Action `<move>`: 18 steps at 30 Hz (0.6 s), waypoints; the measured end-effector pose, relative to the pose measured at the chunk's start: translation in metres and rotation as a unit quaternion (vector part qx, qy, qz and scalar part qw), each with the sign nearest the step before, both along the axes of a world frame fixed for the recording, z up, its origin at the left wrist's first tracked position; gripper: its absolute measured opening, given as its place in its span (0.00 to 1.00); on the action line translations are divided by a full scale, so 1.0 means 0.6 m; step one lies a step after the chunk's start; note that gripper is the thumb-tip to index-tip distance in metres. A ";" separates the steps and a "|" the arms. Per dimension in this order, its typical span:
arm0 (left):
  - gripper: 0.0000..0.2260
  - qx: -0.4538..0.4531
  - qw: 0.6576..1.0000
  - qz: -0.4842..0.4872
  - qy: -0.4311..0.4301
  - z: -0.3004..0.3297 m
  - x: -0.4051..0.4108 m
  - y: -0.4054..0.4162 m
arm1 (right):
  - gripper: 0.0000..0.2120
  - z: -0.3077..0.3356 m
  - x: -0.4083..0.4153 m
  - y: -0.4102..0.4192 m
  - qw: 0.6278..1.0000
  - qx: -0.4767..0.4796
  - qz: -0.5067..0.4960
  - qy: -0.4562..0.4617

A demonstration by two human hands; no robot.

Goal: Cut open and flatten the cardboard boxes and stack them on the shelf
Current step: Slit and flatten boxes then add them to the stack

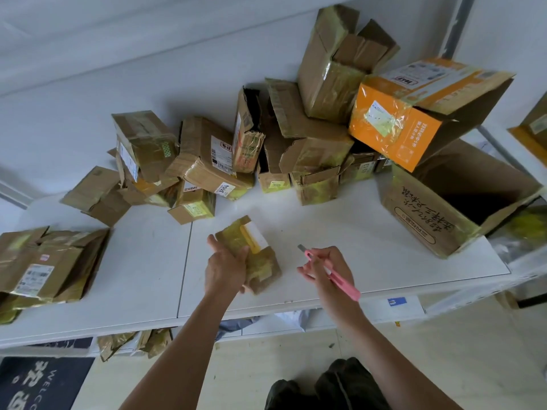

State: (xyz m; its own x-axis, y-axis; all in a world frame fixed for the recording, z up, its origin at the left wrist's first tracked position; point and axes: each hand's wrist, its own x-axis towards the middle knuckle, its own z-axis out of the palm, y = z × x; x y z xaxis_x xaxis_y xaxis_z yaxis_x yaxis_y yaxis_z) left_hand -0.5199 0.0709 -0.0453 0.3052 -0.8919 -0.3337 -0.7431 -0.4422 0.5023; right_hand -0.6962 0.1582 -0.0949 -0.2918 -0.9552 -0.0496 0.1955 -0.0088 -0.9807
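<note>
Two bare arms reach forward over the white bench [340, 220]. The left hand [225, 266] grips a small cardboard box [251, 253] wrapped in yellow tape, with the thumb up at the box's far corner and the fingers curled round its side. The box sits low over the bench near the front edge; I cannot tell if it touches. The right hand [327, 269] is just beside it, apart from the box, fingers curled round a pink cutter [331, 272]. The cutter's blade end points up and left, toward the box. Many more boxes are heaped at the back, and a flattened pile [44, 264] lies at the left.
</note>
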 end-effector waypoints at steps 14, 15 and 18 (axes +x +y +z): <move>0.30 -0.093 0.953 -0.241 -0.161 -0.006 0.041 0.000 | 0.01 0.010 0.066 -0.077 0.996 0.043 0.028 -0.075; 0.28 -0.070 0.953 -0.273 -0.113 -0.012 0.045 -0.003 | 0.02 0.009 0.069 -0.078 0.995 0.048 0.027 -0.085; 0.30 -0.018 0.949 -0.309 -0.060 -0.027 0.062 -0.005 | 0.03 0.001 0.071 -0.071 0.990 0.053 0.024 -0.125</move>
